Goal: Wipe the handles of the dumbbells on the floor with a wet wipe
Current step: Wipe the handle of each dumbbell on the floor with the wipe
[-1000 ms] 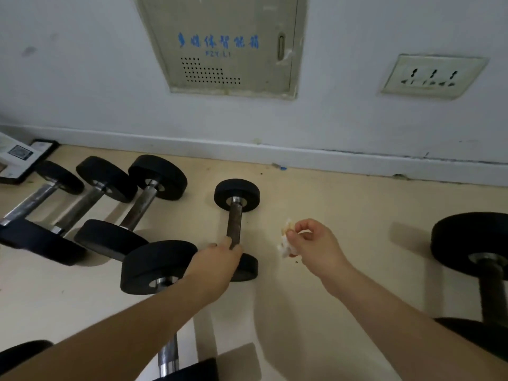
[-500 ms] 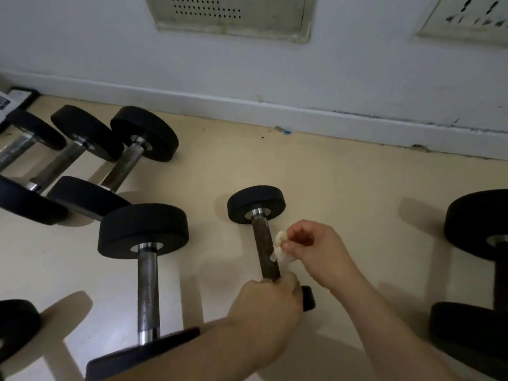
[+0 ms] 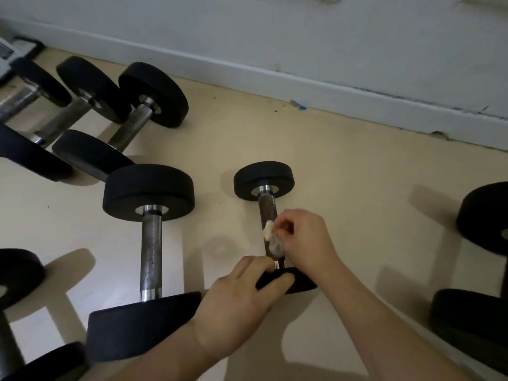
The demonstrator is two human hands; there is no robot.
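Handle point(image 3: 266, 210) of the small dumbbell point(image 3: 264, 177) on the floor point(image 3: 343, 174) runs away from us toward the wall point(image 3: 302, 37) — our right hand point(image 3: 305, 243) pinches the wet wipe point(image 3: 270, 239) against its near half, our left hand point(image 3: 242, 301) grips the near plate point(image 3: 302, 283).

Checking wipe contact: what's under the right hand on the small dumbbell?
A crumpled wet wipe against the small dumbbell's handle, pinched by the right hand. The handle beneath them is covered.

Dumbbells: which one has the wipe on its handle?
The smallest dumbbell, lying alone mid-floor, the only one with a brownish handle; the wet wipe is pressed against that handle.
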